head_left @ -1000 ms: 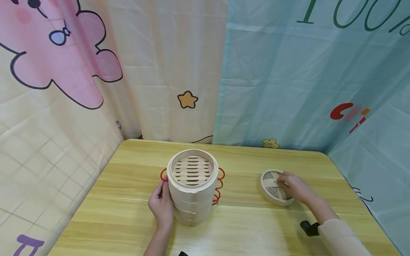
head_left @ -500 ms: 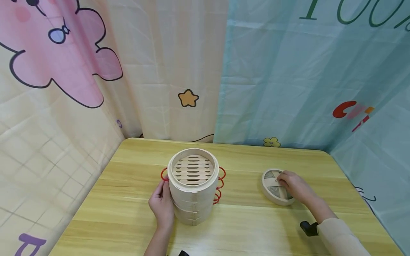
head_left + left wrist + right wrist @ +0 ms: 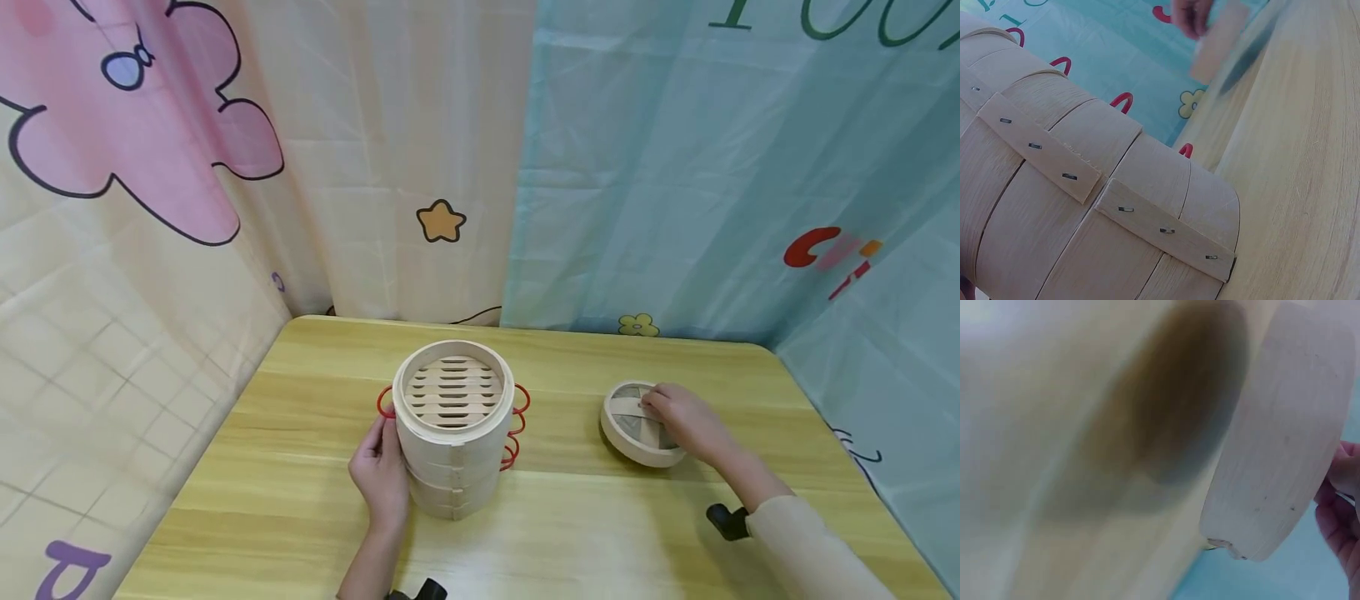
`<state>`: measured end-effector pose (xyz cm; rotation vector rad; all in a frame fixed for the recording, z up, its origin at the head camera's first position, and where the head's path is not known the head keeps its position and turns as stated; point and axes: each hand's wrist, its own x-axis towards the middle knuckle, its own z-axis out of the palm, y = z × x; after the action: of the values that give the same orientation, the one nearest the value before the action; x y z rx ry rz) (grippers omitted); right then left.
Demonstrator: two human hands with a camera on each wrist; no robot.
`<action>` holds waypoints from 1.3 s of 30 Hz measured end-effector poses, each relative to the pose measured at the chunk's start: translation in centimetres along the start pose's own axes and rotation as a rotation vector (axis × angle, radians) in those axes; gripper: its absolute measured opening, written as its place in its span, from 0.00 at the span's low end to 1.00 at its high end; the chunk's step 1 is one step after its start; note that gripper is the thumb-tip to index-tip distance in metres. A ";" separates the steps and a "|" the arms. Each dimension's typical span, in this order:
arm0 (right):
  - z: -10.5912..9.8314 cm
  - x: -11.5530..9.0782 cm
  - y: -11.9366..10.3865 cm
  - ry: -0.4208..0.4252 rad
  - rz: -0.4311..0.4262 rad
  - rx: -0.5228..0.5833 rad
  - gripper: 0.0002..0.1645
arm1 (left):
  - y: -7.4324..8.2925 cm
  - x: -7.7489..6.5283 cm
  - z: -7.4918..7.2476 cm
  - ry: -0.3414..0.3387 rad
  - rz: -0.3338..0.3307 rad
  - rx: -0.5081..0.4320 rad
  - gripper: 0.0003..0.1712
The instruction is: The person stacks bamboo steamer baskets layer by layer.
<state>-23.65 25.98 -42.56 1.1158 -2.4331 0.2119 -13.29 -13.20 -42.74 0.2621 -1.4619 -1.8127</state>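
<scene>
A stacked bamboo steamer (image 3: pixel 453 467) with a slatted top tier stands upright on the table. My left hand (image 3: pixel 381 479) holds it at the left side, fingertips at the lowest part of a red handle loop (image 3: pixel 385 402). In the left wrist view the stapled wall of the steamer (image 3: pixel 1079 144) fills much of the frame, and that hand is nearly all hidden. My right hand (image 3: pixel 686 421) pinches the round bamboo lid (image 3: pixel 637 446) by the middle of its top. The lid hangs just above the table, slightly tilted, its shadow showing beneath in the right wrist view.
The wooden table (image 3: pixel 285 467) runs back to a printed curtain (image 3: pixel 405 167), with more curtain at both sides. Red loops (image 3: pixel 517 421) stick out on the steamer's right side, facing the lid. A black wrist mount (image 3: pixel 727 522) sits by the right sleeve.
My right hand has lifted the lid off the table and shifted it slightly left. The left hand keeps its place at the steamer, and the head view has tipped down a little.
</scene>
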 end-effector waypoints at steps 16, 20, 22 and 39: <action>-11.6 16.3 -9.8 0.025 0.074 0.063 0.03 | -2.1 0.2 -0.5 0.054 -0.041 0.015 0.13; -12.6 18.8 -12.6 0.090 -0.068 0.077 0.04 | -1.5 0.2 -0.4 0.040 -0.035 0.019 0.12; -12.6 19.6 -13.7 0.108 -0.137 0.096 0.05 | -0.8 0.1 -0.3 0.027 -0.028 0.018 0.12; -9.4 22.1 -18.9 0.126 -0.365 0.158 0.07 | -0.9 0.1 -0.3 0.034 -0.018 0.019 0.12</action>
<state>-18.89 1.46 -24.93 1.5417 -2.0874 0.3489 -13.58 -13.43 -43.64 0.3153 -1.4578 -1.8007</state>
